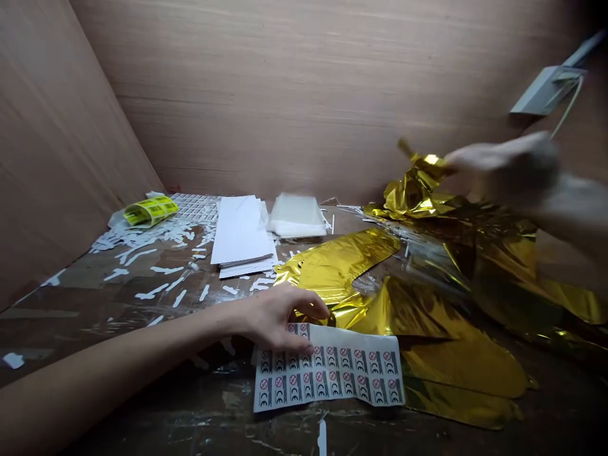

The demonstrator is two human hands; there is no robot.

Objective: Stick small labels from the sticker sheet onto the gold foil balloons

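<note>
My left hand (280,320) rests on the top edge of a sticker sheet (332,373) printed with rows of CE marks and red symbols, its thumb and fingers apart. Flat gold foil (327,266) lies just beyond the hand and runs under the sheet's right side. At the upper right, my right hand (503,168), blurred by motion, pinches a crumpled gold foil piece (418,190) raised above more gold foil (456,354) spread over the right of the table.
White paper sheets (242,231) and a clear bag stack (297,215) stand near the back wall. A yellow label roll (152,210) and white scraps (137,253) lie left. A white box with a cable (541,92) hangs on the wall.
</note>
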